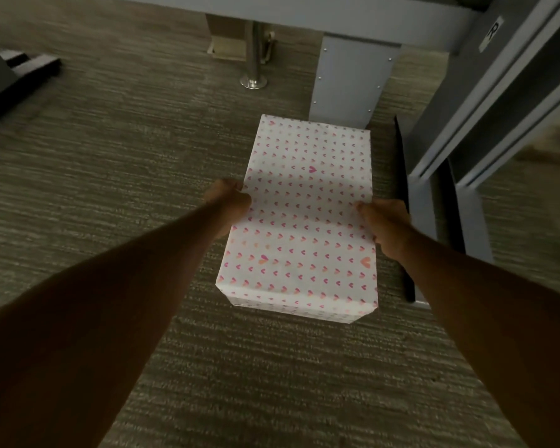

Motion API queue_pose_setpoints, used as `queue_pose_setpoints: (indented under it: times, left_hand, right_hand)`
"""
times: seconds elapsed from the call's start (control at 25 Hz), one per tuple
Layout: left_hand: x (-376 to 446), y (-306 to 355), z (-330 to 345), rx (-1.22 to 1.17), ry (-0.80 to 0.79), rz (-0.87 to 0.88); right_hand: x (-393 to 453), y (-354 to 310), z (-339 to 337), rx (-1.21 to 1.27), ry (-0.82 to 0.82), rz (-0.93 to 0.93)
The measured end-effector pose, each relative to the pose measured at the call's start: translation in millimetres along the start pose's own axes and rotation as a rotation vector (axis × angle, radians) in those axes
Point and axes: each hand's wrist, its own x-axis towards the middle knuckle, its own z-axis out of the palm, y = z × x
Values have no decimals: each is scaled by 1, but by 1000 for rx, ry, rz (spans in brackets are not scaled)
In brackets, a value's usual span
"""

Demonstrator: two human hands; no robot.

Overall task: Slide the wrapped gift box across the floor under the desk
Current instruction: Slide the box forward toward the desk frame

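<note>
The gift box [304,215], wrapped in white paper with small pink and orange hearts, lies flat on the grey carpet with its long side pointing away from me. My left hand [228,197] grips its left edge about halfway along. On the opposite edge my right hand [387,224] holds the box, thumb on the top face. The far end of the box sits just in front of the grey desk leg [349,79], below the desk's underside [272,11].
A chrome post with a round foot [253,76] stands on the carpet beyond the box, left of the desk leg. A grey metal frame [485,118] with a dark flat panel [403,205] runs along the box's right side. A dark base [23,69] sits at far left.
</note>
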Motion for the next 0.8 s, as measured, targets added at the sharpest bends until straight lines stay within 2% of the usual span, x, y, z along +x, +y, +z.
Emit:
queue_pose_setpoints:
  times: [0.44,0.8]
  left_hand:
    - [16,5,10,33,20,3]
    - [11,3,18,108,55,71]
  right_hand:
    - [18,5,2,11,-24,-10]
    - [6,8,5,-3,-31,-99]
